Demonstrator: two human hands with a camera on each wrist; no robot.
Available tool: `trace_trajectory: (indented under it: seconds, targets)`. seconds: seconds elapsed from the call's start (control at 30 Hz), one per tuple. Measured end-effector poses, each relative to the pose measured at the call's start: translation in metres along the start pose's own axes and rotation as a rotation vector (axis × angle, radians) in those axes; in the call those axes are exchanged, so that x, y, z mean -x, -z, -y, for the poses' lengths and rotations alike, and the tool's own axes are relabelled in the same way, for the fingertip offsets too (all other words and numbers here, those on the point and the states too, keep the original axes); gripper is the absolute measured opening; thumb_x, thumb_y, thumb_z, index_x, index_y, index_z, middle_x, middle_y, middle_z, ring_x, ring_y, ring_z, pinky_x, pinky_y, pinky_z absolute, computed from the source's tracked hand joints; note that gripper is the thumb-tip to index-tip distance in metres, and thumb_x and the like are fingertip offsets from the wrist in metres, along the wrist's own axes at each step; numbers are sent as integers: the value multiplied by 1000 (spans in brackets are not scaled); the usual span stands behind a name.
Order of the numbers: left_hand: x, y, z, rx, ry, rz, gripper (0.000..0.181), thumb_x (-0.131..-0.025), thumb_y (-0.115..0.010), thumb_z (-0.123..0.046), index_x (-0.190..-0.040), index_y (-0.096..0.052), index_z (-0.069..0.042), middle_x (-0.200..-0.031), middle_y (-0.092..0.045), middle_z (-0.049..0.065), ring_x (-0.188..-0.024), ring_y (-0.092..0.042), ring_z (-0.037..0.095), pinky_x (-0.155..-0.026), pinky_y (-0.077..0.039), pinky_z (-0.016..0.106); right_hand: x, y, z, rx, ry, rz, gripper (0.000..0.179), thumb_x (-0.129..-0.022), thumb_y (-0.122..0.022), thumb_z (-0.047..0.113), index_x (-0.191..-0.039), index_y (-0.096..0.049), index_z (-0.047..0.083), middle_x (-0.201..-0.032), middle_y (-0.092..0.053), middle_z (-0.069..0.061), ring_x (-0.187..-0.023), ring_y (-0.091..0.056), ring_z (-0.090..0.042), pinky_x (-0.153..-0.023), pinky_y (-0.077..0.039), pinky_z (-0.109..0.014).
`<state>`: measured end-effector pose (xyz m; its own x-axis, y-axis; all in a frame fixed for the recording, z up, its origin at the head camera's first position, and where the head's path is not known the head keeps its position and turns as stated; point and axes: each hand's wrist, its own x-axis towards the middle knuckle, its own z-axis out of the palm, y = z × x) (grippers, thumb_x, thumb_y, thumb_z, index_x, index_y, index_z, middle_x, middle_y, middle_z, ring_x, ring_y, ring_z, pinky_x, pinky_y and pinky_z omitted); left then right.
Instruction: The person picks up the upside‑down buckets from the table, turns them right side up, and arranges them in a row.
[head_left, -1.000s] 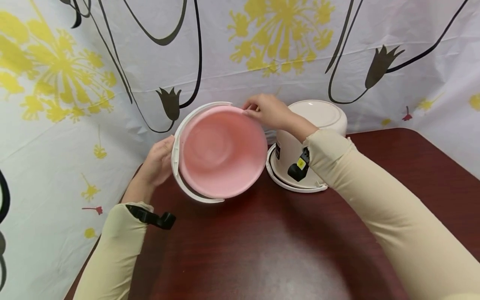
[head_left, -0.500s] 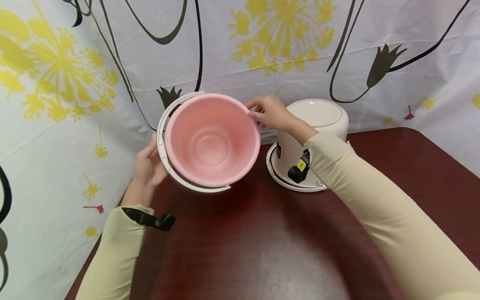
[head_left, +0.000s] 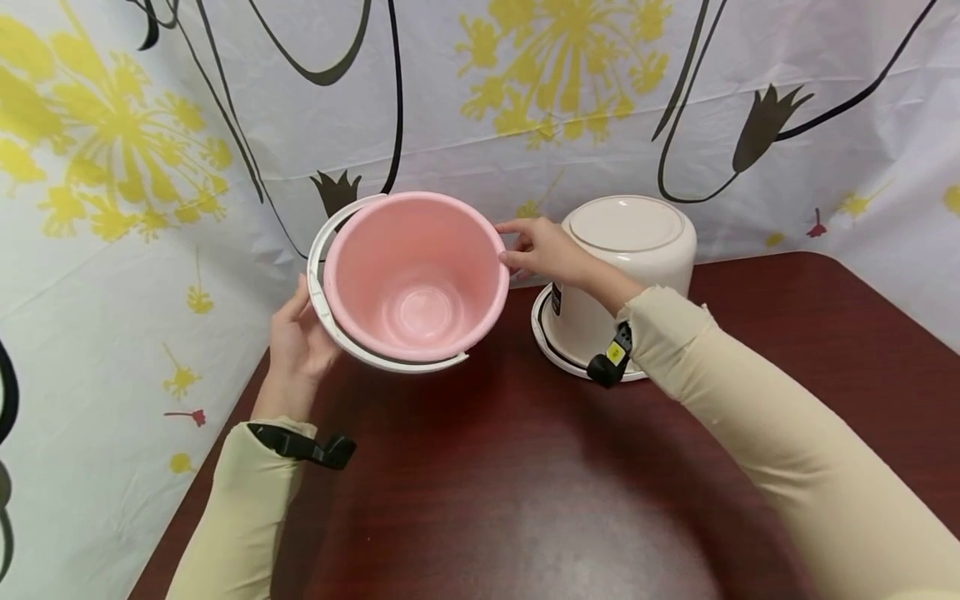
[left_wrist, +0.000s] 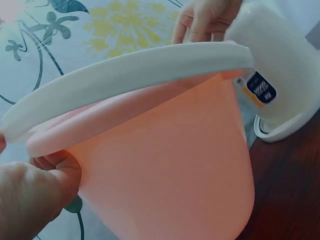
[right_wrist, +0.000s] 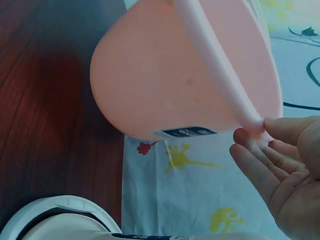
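A pink bucket (head_left: pixel 416 275) is held tilted above the table, its mouth facing me and its inside bare. Its white handle (head_left: pixel 324 312) curves around the left and lower side of the rim. My left hand (head_left: pixel 300 346) grips the bucket at the left; in the left wrist view its fingers (left_wrist: pixel 56 162) curl under the rim, below the handle. At the opposite side my right hand (head_left: pixel 547 250) pinches the rim between thumb and fingers, as the right wrist view shows. A dark label (right_wrist: pixel 189 132) is on the bucket's outer wall.
An off-white bucket (head_left: pixel 652 262) stands upside down at the back of the table, behind my right forearm, its white handle (head_left: pixel 551 354) lying around its rim. The dark red wooden table (head_left: pixel 465 483) meets a flower-patterned cloth (head_left: pixel 480 100) behind and at the left.
The pink bucket has shifted left and turned, so its inner base now appears lower and to the middle. Both hands have kept hold of it. The off-white bucket has stayed in place.
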<state>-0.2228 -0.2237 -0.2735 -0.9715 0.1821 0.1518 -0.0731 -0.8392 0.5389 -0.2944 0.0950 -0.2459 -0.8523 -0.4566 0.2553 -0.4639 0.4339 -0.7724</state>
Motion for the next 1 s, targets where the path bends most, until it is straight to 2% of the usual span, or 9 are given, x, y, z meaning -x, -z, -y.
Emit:
trace_trajectory:
  seconds: [0.1,0.2,0.33,0.4,0.47,0.6,0.73,0.83,1.0]
  targets:
    - [-2,0,-2,64,43,0,31,-96,-46,-23,-121,-50,-5,-129,-45,8,-137,-7,13,-93,-38,38,1,-1,1,-77,-35,-65,41,-87,-60,3,-126,-51,-3,-85,-65,-21,-69,-64,-18,-64,-53,-28]
    - [-4,0,-4,78,86,-13,32,-95,-47,-25,-121,-51,-7,-130,-45,7,-136,-8,12,-100,-30,38,-1,-1,4,-148,-88,-139,36,-86,-61,3,-121,-56,-4,-87,-66,-20,-67,-62,-12,-69,-53,-29]
    - [-7,2,-6,78,145,-42,33,-96,-45,-28,-120,-53,-8,-134,-43,4,-136,-10,11,-97,-33,43,-5,1,9,-139,-119,-187,31,-85,-62,5,-115,-60,-4,-90,-66,-21,-68,-63,-12,-71,-53,-32]
    - [-7,5,-6,82,163,-62,34,-97,-43,-30,-120,-54,-8,-136,-41,2,-135,-12,12,-86,-42,46,-7,1,10,-107,-126,-190,29,-86,-62,7,-113,-62,-4,-92,-66,-21,-67,-64,-13,-71,-53,-33]
    - [-8,7,-6,109,176,-75,35,-97,-41,-31,-119,-54,-8,-138,-40,1,-135,-14,11,-81,-45,48,-9,1,12,-90,-138,-186,29,-86,-62,8,-112,-62,-4,-95,-65,-22,-68,-64,-14,-71,-53,-33]
    - [-8,11,-7,148,187,-108,32,-96,-45,-29,-118,-55,-7,-135,-43,1,-132,-23,12,-79,-46,49,-13,0,14,-67,-169,-179,28,-87,-62,10,-111,-63,-3,-96,-65,-21,-68,-63,-14,-70,-53,-29]
    - [-9,13,-8,180,194,-153,30,-93,-52,-27,-113,-58,-5,-127,-50,3,-119,-44,17,-77,-47,47,-17,-2,13,-81,-204,-173,27,-87,-62,10,-110,-64,-4,-100,-64,-20,-70,-62,-13,-70,-52,-27]
    - [-10,14,-7,196,199,-191,29,-93,-53,-27,-110,-59,-5,-124,-51,2,-108,-52,20,-76,-47,45,-20,-3,9,-96,-221,-169,27,-87,-61,9,-110,-63,-5,-103,-63,-21,-71,-62,-13,-70,-52,-27]
    - [-12,15,-4,204,205,-257,31,-93,-52,-28,-116,-55,-7,-128,-48,0,-116,-46,16,-74,-48,45,-24,-5,5,-89,-244,-160,27,-88,-60,10,-111,-63,-4,-106,-62,-21,-73,-63,-15,-72,-52,-29]
